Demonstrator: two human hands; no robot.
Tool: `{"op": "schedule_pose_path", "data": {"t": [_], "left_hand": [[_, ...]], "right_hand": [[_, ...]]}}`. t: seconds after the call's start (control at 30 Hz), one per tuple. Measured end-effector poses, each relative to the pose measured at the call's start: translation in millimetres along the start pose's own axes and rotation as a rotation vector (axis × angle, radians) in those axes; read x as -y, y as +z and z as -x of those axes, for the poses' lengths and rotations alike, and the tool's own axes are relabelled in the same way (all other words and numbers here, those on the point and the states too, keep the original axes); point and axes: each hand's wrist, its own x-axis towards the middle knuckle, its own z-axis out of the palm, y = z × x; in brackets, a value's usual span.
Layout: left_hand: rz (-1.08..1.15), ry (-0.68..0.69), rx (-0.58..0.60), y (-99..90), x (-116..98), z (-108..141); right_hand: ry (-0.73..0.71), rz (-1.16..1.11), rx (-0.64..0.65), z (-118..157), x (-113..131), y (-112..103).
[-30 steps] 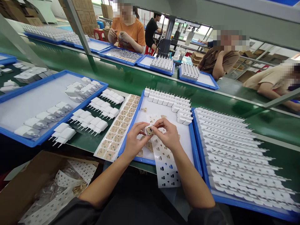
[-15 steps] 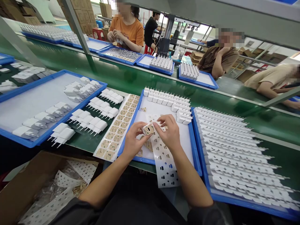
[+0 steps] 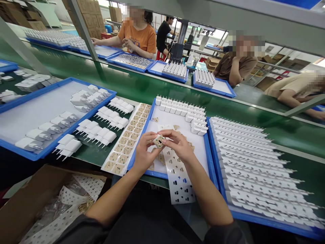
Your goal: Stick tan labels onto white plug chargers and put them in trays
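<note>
A white wall charger [image 3: 158,141] is held over the middle blue tray [image 3: 212,162], its end with a dark USB slot facing me. A tan sticker covers that end. My left hand [image 3: 145,150] grips the charger from the left, fingers and thumb closed round it. From the right, the thumb and fingers of my right hand [image 3: 179,146] press on the charger's edge. Below my right hand a white perforated backing strip [image 3: 177,176] hangs over the tray's front rim. A sheet of tan stickers [image 3: 127,139] lies left of the tray.
Rows of chargers [image 3: 182,108] stand along the tray's back. A full tray of chargers [image 3: 256,169] is on the right. More chargers [image 3: 96,130] and another blue tray [image 3: 38,154] lie left. A cardboard box [image 3: 33,196] holds scraps. Several people sit across the green bench [image 3: 127,83].
My right hand has turned in and closed against the charger, which has tilted and shifted slightly left. Across the bench, the person in orange has stretched an arm out to the left.
</note>
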Motion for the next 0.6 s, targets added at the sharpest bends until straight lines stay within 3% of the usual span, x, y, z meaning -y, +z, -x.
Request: {"op": "schedule_pose_path", "data": {"t": [0.3, 0.5, 0.6], "left_hand": [[-0.368, 0.331, -0.036, 1.4, -2.8, -1.0], [-0.392, 0.339, -0.037, 1.4, -2.8, -0.4], [-0.317, 0.271, -0.022, 1.2, -2.7, 0.4]], "right_hand": [[-0.018, -0.07, -0.03, -0.2, -1.2, 2.9], [0.008, -0.101, -0.028, -0.8, -2.3, 1.8], [0.014, -0.117, -0.014, -1.2, -3.5, -0.6]]}}
